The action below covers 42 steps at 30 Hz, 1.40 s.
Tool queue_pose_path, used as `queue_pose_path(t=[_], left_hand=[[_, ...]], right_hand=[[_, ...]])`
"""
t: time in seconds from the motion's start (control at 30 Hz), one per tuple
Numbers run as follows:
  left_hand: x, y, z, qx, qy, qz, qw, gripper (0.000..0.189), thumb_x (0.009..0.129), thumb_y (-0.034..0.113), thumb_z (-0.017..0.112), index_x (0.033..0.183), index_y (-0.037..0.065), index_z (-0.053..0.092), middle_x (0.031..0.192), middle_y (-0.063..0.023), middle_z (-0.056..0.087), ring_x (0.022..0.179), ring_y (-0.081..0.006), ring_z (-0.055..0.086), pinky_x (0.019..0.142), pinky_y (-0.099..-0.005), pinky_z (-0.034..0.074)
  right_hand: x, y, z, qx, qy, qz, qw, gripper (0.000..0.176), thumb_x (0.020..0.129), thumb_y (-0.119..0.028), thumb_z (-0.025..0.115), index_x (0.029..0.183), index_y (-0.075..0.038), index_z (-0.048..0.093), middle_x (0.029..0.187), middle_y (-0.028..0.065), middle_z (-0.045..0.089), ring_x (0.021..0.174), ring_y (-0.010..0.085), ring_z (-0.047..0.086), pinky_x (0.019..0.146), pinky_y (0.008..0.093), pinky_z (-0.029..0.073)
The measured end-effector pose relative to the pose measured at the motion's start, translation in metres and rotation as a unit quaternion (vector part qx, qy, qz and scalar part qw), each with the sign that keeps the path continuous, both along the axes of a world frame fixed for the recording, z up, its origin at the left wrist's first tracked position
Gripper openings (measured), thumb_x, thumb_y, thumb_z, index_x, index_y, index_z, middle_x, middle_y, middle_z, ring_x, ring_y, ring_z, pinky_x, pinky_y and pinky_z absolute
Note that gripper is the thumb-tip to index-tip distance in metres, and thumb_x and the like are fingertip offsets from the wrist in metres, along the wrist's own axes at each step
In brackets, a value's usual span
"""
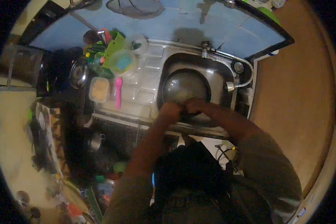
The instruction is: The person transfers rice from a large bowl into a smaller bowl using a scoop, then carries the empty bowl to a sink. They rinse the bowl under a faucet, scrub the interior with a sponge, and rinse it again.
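Head view: left hand [172, 112] and right hand [192, 106] meet, grip unclear, at the near edge of the pan [186, 84]; handling it within the surrounding sink [221, 76] seemingly calls for steady support.

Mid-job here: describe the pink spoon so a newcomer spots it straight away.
Find the steel sink, then the drainboard left of it in the picture. Toward the drainboard's left end, the pink spoon lies just right of a squarish container. Unlike that pale, boxy neighbour, it is long, slim and bright pink.
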State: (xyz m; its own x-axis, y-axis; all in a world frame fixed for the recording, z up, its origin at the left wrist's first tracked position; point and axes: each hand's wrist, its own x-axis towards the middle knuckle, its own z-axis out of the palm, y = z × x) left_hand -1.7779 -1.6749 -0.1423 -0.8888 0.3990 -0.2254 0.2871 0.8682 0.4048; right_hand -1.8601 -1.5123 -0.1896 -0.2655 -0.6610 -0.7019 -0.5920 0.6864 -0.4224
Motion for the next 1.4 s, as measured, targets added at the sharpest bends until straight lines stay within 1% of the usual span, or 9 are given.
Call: queue_pose_path(t=[0.3,0.47,0.6,0.8,1.03,1.17,1.27,1.33,1.4], left_hand=[[-0.020,-0.018,0.013,-0.090,0.020,-0.088,0.992,0.024,0.060,0.024,0.070,0.079,0.010,0.071,0.084,-0.0110,0.068,0.090,-0.0269,0.065,0.086,-0.0449,0.048],[0.023,0.041,-0.042,-0.047,0.269,0.086,0.958,0.028,0.068,0.033,0.068,0.085,0.011,0.072,0.095,-0.0122,0.069,0.097,-0.0295,0.064,0.094,-0.0452,0.044],[-0.008,0.067,0.006,0.034,-0.227,0.118,0.966,0.029,0.077,0.032,0.061,0.088,0.009,0.072,0.092,-0.0163,0.069,0.088,-0.0304,0.067,0.085,-0.0432,0.050],[0.013,0.085,-0.050,-0.013,-0.027,0.212,0.977,0.025,0.077,0.025,0.059,0.093,0.010,0.070,0.097,-0.0127,0.069,0.092,-0.0283,0.066,0.085,-0.0449,0.050],[-0.005,0.042,-0.009,-0.014,-0.153,0.068,0.986,0.028,0.072,0.027,0.064,0.095,0.012,0.070,0.099,-0.0125,0.068,0.096,-0.0271,0.065,0.085,-0.0435,0.051],[-0.006,0.034,0.008,-0.103,-0.199,0.047,0.973,0.033,0.069,0.031,0.066,0.096,0.013,0.071,0.106,-0.0138,0.065,0.102,-0.0295,0.061,0.086,-0.0440,0.049],[0.006,0.025,-0.007,-0.145,-0.043,0.028,0.988,0.042,0.066,0.033,0.068,0.100,0.009,0.069,0.116,-0.0164,0.060,0.114,-0.0329,0.053,0.096,-0.0457,0.042],[-0.001,0.041,-0.089,-0.165,0.139,0.064,0.974,0.053,0.067,0.034,0.067,0.111,0.004,0.063,0.126,-0.0192,0.053,0.122,-0.0359,0.045,0.103,-0.0475,0.033],[-0.015,0.076,-0.229,-0.125,0.227,0.209,0.943,0.062,0.070,0.034,0.063,0.122,-0.001,0.055,0.132,-0.0219,0.047,0.128,-0.0382,0.038,0.108,-0.0485,0.025]], right_hand=[[-0.062,0.029,0.018,0.062,0.211,0.300,0.928,0.022,0.074,-0.022,0.062,0.092,-0.014,0.071,0.099,0.0165,0.067,0.097,0.0336,0.063,0.083,0.0507,0.048],[-0.023,0.009,-0.030,-0.002,0.101,0.136,0.985,0.023,0.076,-0.021,0.061,0.095,-0.012,0.070,0.095,0.0162,0.066,0.092,0.0317,0.064,0.084,0.0474,0.048],[-0.026,-0.023,-0.065,-0.337,0.180,0.054,0.923,0.024,0.082,-0.018,0.053,0.099,-0.009,0.067,0.094,0.0160,0.066,0.086,0.0318,0.064,0.079,0.0448,0.049],[-0.061,-0.049,-0.052,-0.229,0.334,-0.067,0.912,0.025,0.085,-0.020,0.050,0.096,-0.005,0.067,0.092,0.0175,0.066,0.084,0.0323,0.064,0.077,0.0435,0.050],[-0.072,0.037,-0.095,-0.051,0.445,0.046,0.893,0.025,0.085,-0.023,0.052,0.093,-0.005,0.067,0.091,0.0181,0.066,0.080,0.0330,0.064,0.075,0.0442,0.050],[-0.041,0.069,-0.106,-0.158,0.359,0.246,0.886,0.024,0.081,-0.020,0.055,0.094,-0.003,0.066,0.096,0.0173,0.067,0.077,0.0288,0.066,0.072,0.0422,0.052],[-0.008,0.018,-0.056,0.079,0.090,0.214,0.969,0.026,0.081,-0.016,0.055,0.100,-0.002,0.065,0.105,0.0165,0.065,0.095,0.0273,0.063,0.083,0.0415,0.049],[0.008,0.004,-0.069,-0.120,-0.322,-0.289,0.894,0.031,0.084,-0.017,0.054,0.110,-0.003,0.062,0.115,0.0177,0.061,0.109,0.0284,0.057,0.094,0.0416,0.043],[0.014,0.002,-0.076,-0.166,-0.297,-0.306,0.889,0.031,0.084,-0.017,0.053,0.111,-0.003,0.062,0.116,0.0178,0.061,0.109,0.0285,0.057,0.094,0.0416,0.043]])
